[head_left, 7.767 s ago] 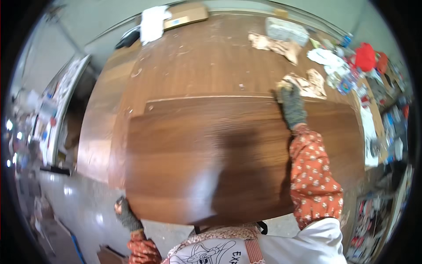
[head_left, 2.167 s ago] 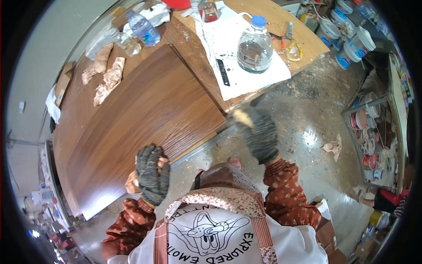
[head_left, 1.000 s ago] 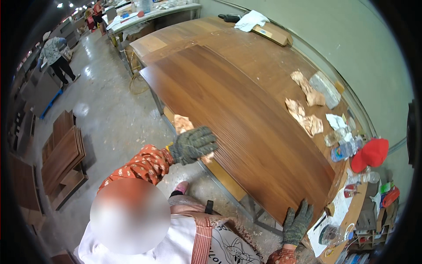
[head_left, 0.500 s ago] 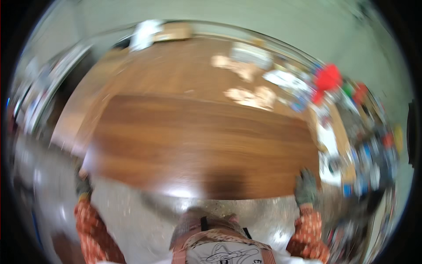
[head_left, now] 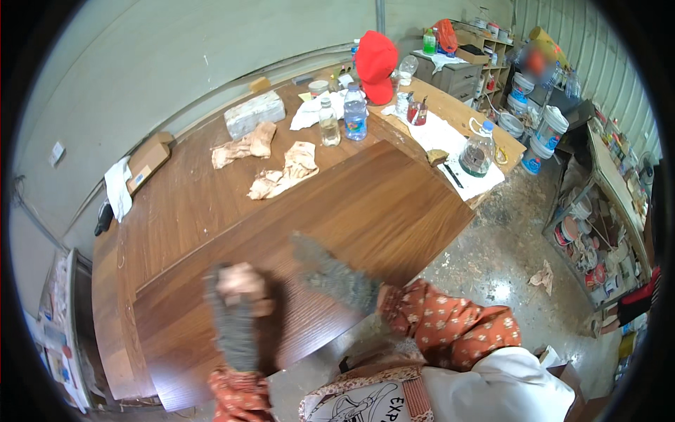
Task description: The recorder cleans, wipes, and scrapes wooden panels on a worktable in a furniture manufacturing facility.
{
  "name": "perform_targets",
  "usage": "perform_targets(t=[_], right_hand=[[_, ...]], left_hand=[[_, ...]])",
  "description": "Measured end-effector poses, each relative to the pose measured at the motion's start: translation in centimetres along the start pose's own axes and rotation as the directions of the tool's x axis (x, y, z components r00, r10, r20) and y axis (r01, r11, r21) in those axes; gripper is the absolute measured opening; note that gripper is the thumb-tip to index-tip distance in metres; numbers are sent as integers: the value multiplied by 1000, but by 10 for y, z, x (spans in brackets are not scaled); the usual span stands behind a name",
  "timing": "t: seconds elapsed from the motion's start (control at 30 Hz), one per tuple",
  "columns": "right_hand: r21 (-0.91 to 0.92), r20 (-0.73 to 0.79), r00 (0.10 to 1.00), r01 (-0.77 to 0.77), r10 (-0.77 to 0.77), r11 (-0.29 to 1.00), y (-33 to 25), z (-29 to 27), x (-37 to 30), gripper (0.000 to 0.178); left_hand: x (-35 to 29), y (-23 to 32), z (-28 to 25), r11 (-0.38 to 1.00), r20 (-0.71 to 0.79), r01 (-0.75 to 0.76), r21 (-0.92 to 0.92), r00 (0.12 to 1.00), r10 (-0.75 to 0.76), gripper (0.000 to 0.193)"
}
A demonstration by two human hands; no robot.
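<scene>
A dark brown wood-grain board (head_left: pixel 330 211) lies on the large wooden table in front of me. Above its near left part, my left hand (head_left: pixel 238 316), in a grey glove, is closed around what looks like a crumpled pinkish cloth (head_left: pixel 242 283); blur softens its outline. My right hand (head_left: pixel 337 278), also gloved in grey, reaches leftward across the board with its fingers stretched out and smeared by motion. Nothing shows in it. Whether either hand touches the surface I cannot tell. Two similar crumpled cloths (head_left: pixel 292 171) rest on the table beyond the board.
At the back stand a whitish block (head_left: pixel 254 114), a clear bottle (head_left: pixel 329 123), a blue-tinted bottle (head_left: pixel 355 116) and a red cap (head_left: pixel 377 67). A large jug (head_left: pixel 478 151) sits on white paper at the right. Buckets (head_left: pixel 547 133) and a cluttered shelf (head_left: pixel 598 232) stand beyond.
Both hands have left the board's near corners and come inward over its surface. The view has turned, so the board now runs slantwise up to the right.
</scene>
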State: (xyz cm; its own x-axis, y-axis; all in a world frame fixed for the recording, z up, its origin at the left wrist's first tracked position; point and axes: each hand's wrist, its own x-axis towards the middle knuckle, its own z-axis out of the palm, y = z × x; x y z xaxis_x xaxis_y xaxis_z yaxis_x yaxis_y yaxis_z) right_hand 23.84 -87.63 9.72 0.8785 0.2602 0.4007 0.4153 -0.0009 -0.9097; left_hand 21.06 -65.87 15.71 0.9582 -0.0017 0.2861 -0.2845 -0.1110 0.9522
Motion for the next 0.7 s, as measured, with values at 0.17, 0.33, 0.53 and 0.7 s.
perform_targets(t=[0.17,0.33,0.53,0.7], right_hand=[[483,39,969,-233,246,844,-40,-43,8,50],[723,-81,969,-104,233,683,-6,-174,-27,56],[540,-242,774,-394,585,744,-7,-296,4,51],[-622,-292,924,14,-249,783,14,-401,129,21]], left_hand=[[9,19,87,937,301,-323,129,914,274,59],[23,-6,81,926,168,-183,331,977,133,55],[26,-73,87,773,-54,-50,632,993,109,47],[33,-28,98,302,44,-107,947,977,207,41]])
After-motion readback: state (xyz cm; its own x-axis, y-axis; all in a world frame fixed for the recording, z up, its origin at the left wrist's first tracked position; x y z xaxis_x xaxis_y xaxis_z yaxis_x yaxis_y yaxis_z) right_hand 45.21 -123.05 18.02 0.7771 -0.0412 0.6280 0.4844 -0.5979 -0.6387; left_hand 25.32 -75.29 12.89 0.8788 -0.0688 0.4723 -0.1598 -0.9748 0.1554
